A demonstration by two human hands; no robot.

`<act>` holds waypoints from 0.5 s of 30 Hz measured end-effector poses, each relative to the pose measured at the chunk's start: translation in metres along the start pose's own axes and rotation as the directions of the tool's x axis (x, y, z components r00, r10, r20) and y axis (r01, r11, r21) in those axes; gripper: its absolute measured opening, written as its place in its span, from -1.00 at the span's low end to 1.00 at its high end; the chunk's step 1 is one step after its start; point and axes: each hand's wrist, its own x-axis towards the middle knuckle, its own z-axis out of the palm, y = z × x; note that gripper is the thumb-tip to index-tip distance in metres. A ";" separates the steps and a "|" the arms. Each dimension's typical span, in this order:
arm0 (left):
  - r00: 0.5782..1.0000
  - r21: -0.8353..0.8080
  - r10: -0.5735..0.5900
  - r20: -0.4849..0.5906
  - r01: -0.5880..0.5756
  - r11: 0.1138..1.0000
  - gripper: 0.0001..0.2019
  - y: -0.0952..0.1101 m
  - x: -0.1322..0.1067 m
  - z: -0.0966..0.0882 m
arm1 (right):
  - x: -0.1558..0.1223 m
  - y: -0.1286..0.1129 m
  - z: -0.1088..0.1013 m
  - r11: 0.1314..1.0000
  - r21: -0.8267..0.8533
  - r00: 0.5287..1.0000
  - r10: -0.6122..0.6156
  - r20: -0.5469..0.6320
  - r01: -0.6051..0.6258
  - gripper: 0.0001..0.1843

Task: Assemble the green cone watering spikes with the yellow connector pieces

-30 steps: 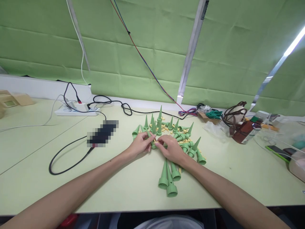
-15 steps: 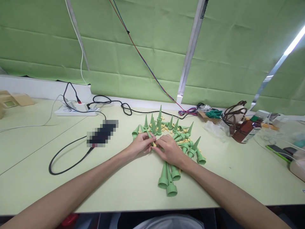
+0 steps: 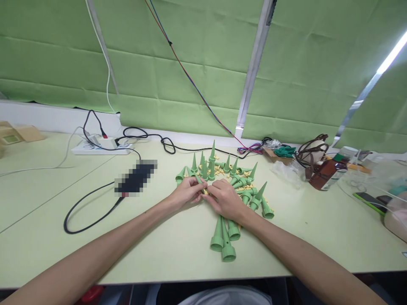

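Our left hand (image 3: 188, 190) grips a green cone (image 3: 199, 179) over the table (image 3: 152, 250), at ten o'clock from our right hand (image 3: 227, 197), which has moved in, pinching a yellow piece (image 3: 205, 192), so both parts now appear to meet.

Soft, bright light, wide-angle edge distortion

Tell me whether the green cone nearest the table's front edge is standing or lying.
Lying: the green cone is on its side, hollow wide end toward the table's front edge, narrow end pointing away.
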 end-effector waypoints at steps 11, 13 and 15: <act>1.000 0.033 0.010 0.001 -0.010 0.999 -0.65 0.001 -0.001 0.001 | 0.002 0.000 0.000 1.000 -0.007 1.000 0.003 -0.017 -0.003 -0.76; 1.000 0.038 0.007 -0.010 -0.007 0.999 -0.65 0.001 -0.001 0.001 | 0.002 0.000 0.002 1.000 -0.008 1.000 0.005 -0.025 -0.005 -0.76; 1.000 0.043 0.007 -0.016 -0.006 0.999 -0.65 0.001 -0.001 0.003 | 0.002 -0.001 0.003 1.000 -0.006 0.999 0.002 -0.033 -0.003 -0.77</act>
